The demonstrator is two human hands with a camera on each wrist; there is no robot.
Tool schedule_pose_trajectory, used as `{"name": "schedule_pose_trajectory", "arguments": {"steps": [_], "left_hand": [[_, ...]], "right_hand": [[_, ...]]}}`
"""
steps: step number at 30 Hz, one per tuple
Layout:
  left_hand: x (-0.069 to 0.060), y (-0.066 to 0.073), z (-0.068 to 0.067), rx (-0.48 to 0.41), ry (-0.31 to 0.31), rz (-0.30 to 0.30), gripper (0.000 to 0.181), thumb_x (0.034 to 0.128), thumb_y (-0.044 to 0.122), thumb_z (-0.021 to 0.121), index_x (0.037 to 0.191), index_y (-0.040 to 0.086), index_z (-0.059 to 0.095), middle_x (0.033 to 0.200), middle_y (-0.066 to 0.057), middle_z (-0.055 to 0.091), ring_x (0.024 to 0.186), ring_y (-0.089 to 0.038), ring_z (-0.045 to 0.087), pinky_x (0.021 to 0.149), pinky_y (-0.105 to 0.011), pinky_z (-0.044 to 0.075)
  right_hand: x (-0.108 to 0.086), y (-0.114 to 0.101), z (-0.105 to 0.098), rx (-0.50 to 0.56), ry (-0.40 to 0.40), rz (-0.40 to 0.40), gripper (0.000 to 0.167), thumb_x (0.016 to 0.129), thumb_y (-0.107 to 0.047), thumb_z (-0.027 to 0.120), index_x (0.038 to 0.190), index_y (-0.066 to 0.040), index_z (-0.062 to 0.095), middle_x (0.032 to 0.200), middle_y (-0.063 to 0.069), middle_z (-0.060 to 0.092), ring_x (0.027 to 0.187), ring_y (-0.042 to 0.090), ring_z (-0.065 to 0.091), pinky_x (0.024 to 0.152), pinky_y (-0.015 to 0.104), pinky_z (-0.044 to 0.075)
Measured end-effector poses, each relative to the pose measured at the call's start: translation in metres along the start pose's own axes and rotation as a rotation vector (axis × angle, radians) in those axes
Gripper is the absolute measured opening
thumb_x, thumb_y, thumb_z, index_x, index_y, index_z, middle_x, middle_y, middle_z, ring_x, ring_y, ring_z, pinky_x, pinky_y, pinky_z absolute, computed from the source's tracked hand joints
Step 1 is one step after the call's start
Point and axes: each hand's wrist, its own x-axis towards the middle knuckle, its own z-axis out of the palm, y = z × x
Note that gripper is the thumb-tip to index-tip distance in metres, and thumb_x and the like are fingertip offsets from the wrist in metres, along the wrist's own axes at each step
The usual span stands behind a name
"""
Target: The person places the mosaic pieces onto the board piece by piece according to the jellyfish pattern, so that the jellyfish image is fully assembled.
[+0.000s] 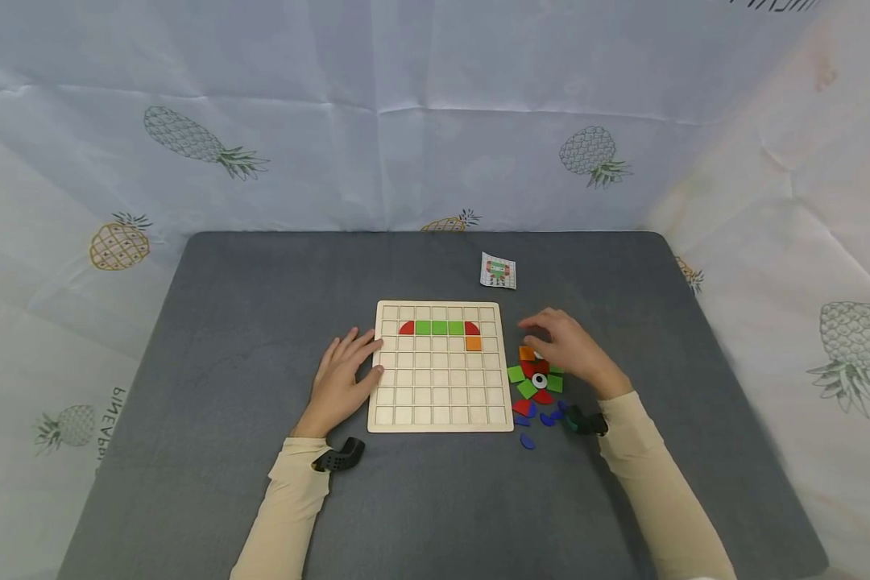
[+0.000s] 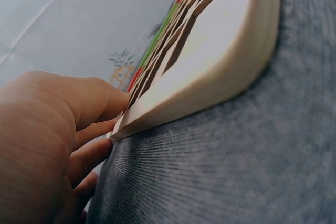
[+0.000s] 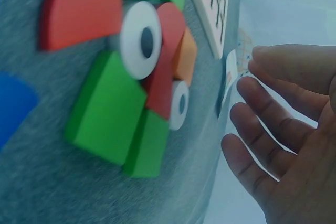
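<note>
A pale wooden grid board (image 1: 441, 395) lies on the table. In one of its upper rows, green squares (image 1: 439, 328) sit between two red quarter-round pieces (image 1: 407, 329). An orange square (image 1: 474, 344) is below the right red one. My left hand (image 1: 342, 379) touches the board's left edge, fingers spread and thumb at the rim. Right of the board, my right hand (image 1: 567, 346) hovers over a pile of pieces, fingers loosely bent, nothing visible between them. That pile has green squares (image 3: 107, 108), red pieces (image 3: 84, 9), an orange square (image 3: 185, 56) and white eye discs (image 3: 140, 40).
Several blue pieces (image 1: 527, 441) are scattered at the near side of the pile. Behind the board's right corner lies a small printed picture card (image 1: 498, 271). Both wrists wear black straps (image 1: 339, 456). A pineapple-print cloth (image 1: 406, 161) hangs behind the dark grey table (image 1: 275, 274).
</note>
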Motion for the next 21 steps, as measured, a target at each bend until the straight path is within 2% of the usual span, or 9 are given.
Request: {"name": "schedule_pose_trajectory", "arguments": {"steps": [4, 9, 21], "left_hand": [[0.000, -0.001, 0.000, 0.002, 0.001, 0.000, 0.049, 0.0978, 0.024, 0.066, 0.145, 0.013, 0.057, 0.158, -0.009, 0.047, 0.156, -0.031, 0.027, 0.131, -0.049, 0.008], [0.000, 0.000, -0.001, -0.001, -0.022, -0.020, 0.049, 0.0991, 0.026, 0.064, 0.147, 0.014, 0.056, 0.160, -0.006, 0.045, 0.157, -0.028, 0.024, 0.132, -0.046, 0.005], [0.000, 0.001, -0.002, 0.002, -0.032, -0.028, 0.050, 0.0997, 0.026, 0.063, 0.147, 0.014, 0.055, 0.160, -0.006, 0.044, 0.157, -0.028, 0.023, 0.132, -0.046, 0.004]], "right_hand": [[-0.003, 0.006, 0.002, -0.040, -0.018, 0.020, 0.032, 0.099, -0.013, 0.064, 0.127, 0.001, 0.067, 0.125, 0.019, 0.064, 0.116, 0.036, 0.056, 0.101, 0.057, 0.052], [-0.006, 0.014, 0.007, -0.064, -0.047, 0.007, 0.032, 0.100, -0.012, 0.063, 0.128, 0.002, 0.067, 0.128, 0.022, 0.063, 0.118, 0.040, 0.056, 0.101, 0.059, 0.051], [-0.009, 0.020, 0.014, -0.108, -0.041, 0.021, 0.035, 0.099, -0.016, 0.063, 0.130, -0.001, 0.067, 0.131, 0.021, 0.060, 0.121, 0.041, 0.053, 0.099, 0.059, 0.050]]}}
